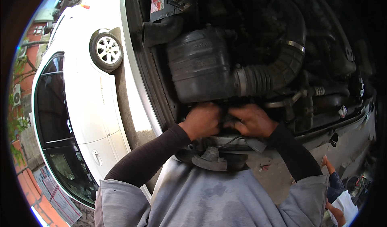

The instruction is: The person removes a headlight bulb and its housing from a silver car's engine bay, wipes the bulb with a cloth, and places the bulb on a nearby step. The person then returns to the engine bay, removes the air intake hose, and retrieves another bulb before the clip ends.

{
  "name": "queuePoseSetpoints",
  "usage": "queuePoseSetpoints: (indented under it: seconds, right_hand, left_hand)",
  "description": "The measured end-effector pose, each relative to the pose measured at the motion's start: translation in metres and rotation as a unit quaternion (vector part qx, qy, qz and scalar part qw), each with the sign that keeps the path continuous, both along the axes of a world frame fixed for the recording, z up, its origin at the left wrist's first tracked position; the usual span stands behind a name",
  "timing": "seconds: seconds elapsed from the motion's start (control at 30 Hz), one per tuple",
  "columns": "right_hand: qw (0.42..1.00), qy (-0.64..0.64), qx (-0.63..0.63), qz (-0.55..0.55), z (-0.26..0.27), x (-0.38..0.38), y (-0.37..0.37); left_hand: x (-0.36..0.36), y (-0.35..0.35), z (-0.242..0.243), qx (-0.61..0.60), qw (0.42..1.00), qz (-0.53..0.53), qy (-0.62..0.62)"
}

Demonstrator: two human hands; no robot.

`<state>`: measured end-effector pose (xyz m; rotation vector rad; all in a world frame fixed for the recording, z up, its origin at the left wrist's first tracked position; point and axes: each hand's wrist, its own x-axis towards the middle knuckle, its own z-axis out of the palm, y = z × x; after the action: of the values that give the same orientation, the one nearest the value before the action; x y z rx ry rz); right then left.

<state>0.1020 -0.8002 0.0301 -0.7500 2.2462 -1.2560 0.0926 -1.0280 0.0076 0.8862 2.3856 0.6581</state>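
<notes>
Both hands reach into a car's engine bay, just in front of a black plastic air filter housing (pixel 199 68). My left hand (pixel 204 119) is curled against the housing's lower edge, its fingertips hidden in shadow. Beside it, my right hand (pixel 254 119) has its thumb and forefinger bent toward a dark gap; whether anything is between them cannot be told. A ribbed intake hose (pixel 260 78) leaves the housing above my right hand. Below the hands, a thin wire runs near a grey connector-like piece (pixel 255 145) and a round dark part with a ribbed grey boot (pixel 211 156).
A car battery (pixel 172 3) and a short black duct (pixel 161 31) sit beyond the housing. Metal pipework (pixel 275 104) lies right of my hands. The fender edge (pixel 142 87) borders the bay, with a white car (pixel 87 106) parked alongside. Another person (pixel 337 184) is at lower right.
</notes>
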Motion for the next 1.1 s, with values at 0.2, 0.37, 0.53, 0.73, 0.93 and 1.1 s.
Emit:
queuePoseSetpoints:
  seconds: [0.2,0.37,0.53,0.73,0.93,1.1]
  right_hand:
    - [0.999,0.005,0.033,0.000,0.009,0.002,-0.004]
    - [0.999,-0.023,0.034,0.029,0.007,-0.001,0.004]
    - [0.999,0.036,0.006,-0.037,0.005,0.005,0.002]
    - [0.997,0.033,0.049,-0.054,0.005,0.012,-0.003]
    - [0.983,0.125,0.132,0.002,0.006,0.007,-0.006]
    - [0.987,0.078,0.139,-0.005,0.009,0.004,-0.011]
  left_hand:
    - [0.004,0.000,0.003,0.008,0.999,0.032,0.012]
    - [-0.017,0.001,0.011,-0.091,0.986,-0.066,-0.124]
    - [-0.004,0.003,0.016,0.010,1.000,0.006,-0.010]
    - [0.011,0.002,0.025,0.158,0.977,0.110,-0.094]
    - [0.006,0.004,0.041,-0.016,0.998,0.024,-0.059]
    - [0.004,0.007,0.050,-0.047,0.999,0.020,-0.011]
